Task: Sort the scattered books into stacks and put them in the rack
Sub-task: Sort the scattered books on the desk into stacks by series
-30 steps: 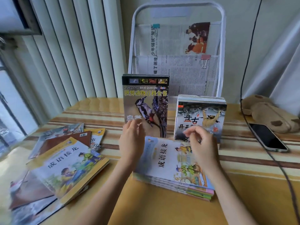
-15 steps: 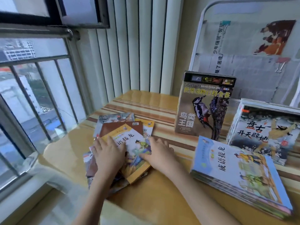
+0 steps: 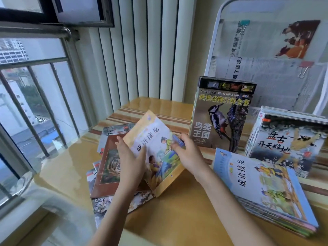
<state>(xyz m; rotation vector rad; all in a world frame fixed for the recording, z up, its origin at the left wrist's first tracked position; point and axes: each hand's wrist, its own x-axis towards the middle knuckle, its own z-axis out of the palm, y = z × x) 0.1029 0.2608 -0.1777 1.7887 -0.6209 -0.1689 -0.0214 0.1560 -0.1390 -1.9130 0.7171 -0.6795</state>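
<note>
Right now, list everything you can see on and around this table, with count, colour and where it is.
yellow book: one, yellow-edged, lifted and tilted over the left pile
loose pile: several books, brown one on top, table left
blue stack: several books, blue cover on top, lying flat, table right
bird book: one, dark, upright before the rack
grey stack: several books, grey cover in front, upright, far right
rack: one, white, behind, holding clipped newspapers
table: one, yellow wood
window: barred, left
left hand: grips the yellow book's left edge
right hand: holds its right edge

Daylight from window, glossy table glare, seemingly soft, bowed edges
</note>
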